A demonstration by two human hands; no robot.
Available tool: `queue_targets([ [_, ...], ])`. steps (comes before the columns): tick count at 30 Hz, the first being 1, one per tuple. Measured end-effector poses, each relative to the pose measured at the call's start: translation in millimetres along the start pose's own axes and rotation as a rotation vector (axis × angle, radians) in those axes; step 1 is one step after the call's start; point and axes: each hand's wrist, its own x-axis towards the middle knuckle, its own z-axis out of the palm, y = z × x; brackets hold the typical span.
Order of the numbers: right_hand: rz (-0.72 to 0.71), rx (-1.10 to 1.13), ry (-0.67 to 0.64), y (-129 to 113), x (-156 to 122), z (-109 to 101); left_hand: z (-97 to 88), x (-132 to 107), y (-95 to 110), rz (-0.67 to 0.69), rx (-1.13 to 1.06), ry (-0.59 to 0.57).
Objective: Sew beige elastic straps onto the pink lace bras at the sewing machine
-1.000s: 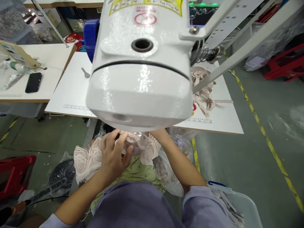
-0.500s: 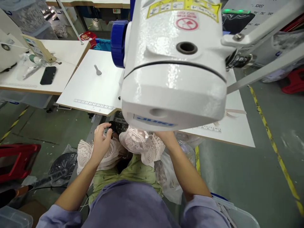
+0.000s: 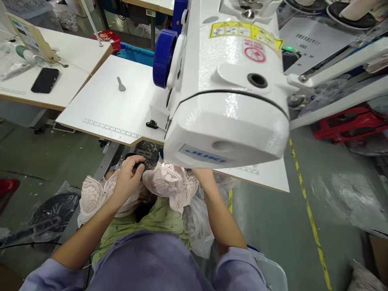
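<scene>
A pale pink lace bra (image 3: 165, 184) lies across the lap and rises under the sewing machine's head (image 3: 227, 121). Another moulded lace cup (image 3: 92, 194) rests further left, beneath my left forearm. My left hand (image 3: 130, 178) is over the lace between them, its thumb and index finger curved and apart with nothing visible between them; the other fingers are hidden. My right hand (image 3: 203, 174) reaches to the right edge of the bra. Its fingers disappear behind the machine head, so their grip cannot be seen. The needle area is also hidden.
The white machine table (image 3: 100, 101) carries a small grey tool (image 3: 121, 84) and a printed ruler. A phone (image 3: 45, 80) lies on the neighbouring table. Beside my right forearm hangs a clear plastic bag (image 3: 198, 226). A red stool (image 3: 351, 123) stands at right.
The camera view has shifted, showing more of the machine's top and right side. Both hands stay near the bra in much the same pose.
</scene>
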Motion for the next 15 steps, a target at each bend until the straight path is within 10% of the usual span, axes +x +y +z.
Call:
queue_targets([
  [9, 0.013, 0.015, 0.081, -8.9, 9.6, 3.8, 13.0, 15.7, 5.1, 0.188, -0.180, -0.329],
  [15, 0.195, 0.359, 0.183, -32.5, -27.1, -2.1, 7.8, -5.8, 20.6, 0.225, 0.076, -0.395],
])
